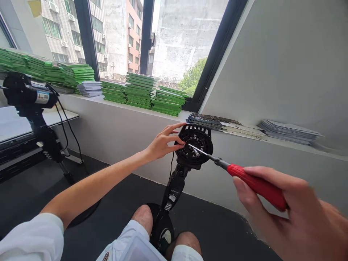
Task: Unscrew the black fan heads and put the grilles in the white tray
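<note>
In front of my knees stands a black pedestal fan without blades or grille; its round, slotted motor head (193,145) faces me. My left hand (168,140) reaches to the left side of this head. Thumb and a finger pinch close together near its centre, and what lies between them is too small to make out. Another finger stretches to the upper rim. My right hand (293,210) is wrapped round the red handle of a screwdriver (255,183). Its thin metal shaft points left, with the tip over the middle of the motor head, close to my left fingertips.
A windowsill ledge (108,112) behind the fan carries stacks of green booklets (140,90), dark leaflets (212,121) and grey papers (289,131). Another black fan (29,94) with hanging cables stands left by a white table (65,116). A translucent box (141,250) rests at my lap.
</note>
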Motion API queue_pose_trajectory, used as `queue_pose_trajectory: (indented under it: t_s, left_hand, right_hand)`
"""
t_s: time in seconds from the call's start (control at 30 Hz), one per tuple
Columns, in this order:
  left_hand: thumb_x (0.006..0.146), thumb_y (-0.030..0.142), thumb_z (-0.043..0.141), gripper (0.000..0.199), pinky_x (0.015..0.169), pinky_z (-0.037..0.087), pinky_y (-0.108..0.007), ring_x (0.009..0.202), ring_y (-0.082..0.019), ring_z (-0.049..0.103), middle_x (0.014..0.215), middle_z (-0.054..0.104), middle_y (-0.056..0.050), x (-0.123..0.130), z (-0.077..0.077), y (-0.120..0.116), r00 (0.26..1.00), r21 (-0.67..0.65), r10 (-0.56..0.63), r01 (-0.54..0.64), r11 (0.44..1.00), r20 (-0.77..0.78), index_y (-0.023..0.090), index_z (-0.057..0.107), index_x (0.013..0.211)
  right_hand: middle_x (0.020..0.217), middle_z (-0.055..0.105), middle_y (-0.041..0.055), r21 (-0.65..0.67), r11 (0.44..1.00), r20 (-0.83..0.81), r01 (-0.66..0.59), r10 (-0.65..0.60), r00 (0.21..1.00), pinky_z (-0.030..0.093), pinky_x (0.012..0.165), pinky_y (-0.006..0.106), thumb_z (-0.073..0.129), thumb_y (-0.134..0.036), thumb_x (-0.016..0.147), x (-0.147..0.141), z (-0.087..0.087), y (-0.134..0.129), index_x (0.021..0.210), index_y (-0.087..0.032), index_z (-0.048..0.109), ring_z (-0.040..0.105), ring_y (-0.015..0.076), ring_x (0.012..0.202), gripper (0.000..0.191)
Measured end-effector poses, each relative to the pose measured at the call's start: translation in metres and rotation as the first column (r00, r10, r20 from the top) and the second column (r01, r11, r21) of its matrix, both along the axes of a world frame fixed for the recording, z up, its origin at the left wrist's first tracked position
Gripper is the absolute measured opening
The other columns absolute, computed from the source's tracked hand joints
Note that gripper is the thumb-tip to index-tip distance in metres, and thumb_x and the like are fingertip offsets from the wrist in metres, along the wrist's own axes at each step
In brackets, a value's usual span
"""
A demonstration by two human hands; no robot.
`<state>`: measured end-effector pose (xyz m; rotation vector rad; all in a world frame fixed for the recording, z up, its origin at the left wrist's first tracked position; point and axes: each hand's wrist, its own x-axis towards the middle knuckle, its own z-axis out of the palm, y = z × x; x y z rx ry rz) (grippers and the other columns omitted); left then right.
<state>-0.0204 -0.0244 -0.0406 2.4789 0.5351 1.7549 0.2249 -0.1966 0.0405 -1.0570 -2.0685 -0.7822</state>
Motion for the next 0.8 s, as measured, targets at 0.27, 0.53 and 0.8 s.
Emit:
queue_pose_trajectory:
  t_s: [0.27, 0.53, 0.8]
  left_hand:
    - [0.088, 0.024, 0.077, 0.008, 0.108, 0.057, -0.045, 0.13, -0.025, 0.063, 0.145, 0.059, -0.017, 0.012, -0.016, 0.006, 0.979, -0.06, -0.072, 0.085, 0.995, 0.189, 0.017, 0.076, 0.092]
    - [0.09, 0.027, 0.076, 0.009, 0.108, 0.057, -0.046, 0.129, -0.025, 0.063, 0.145, 0.059, -0.015, 0.015, -0.018, 0.009, 0.979, -0.075, -0.074, 0.089, 0.993, 0.191, 0.018, 0.077, 0.092]
    - [0.092, 0.031, 0.073, 0.011, 0.105, 0.059, -0.046, 0.13, -0.027, 0.062, 0.146, 0.058, -0.013, 0.015, -0.017, 0.013, 0.975, -0.073, -0.091, 0.108, 0.991, 0.204, 0.021, 0.078, 0.092]
  right_hand:
    - [0.072, 0.065, -0.0042, 0.04, 0.994, 0.197, -0.1, 0.09, 0.976, 0.035, 0.048, 0.024, 0.047, -0.029, 0.106, -0.024, 0.02, 0.026, 0.104, -0.023, 0.053, 0.059, 0.0093, 0.052, 0.009]
    - [0.078, 0.07, -0.0031, 0.045, 0.99, 0.27, -0.131, 0.114, 0.956, 0.034, 0.048, 0.024, 0.046, -0.026, 0.106, -0.031, 0.029, 0.03, 0.102, -0.023, 0.053, 0.064, 0.0095, 0.058, 0.008]
    - [0.073, 0.068, -0.0018, 0.136, 0.989, 0.425, -0.052, -0.011, 0.905, 0.029, 0.045, 0.028, 0.04, -0.03, 0.107, -0.042, 0.045, 0.028, 0.095, -0.023, 0.057, 0.056, 0.0137, 0.048, 0.022]
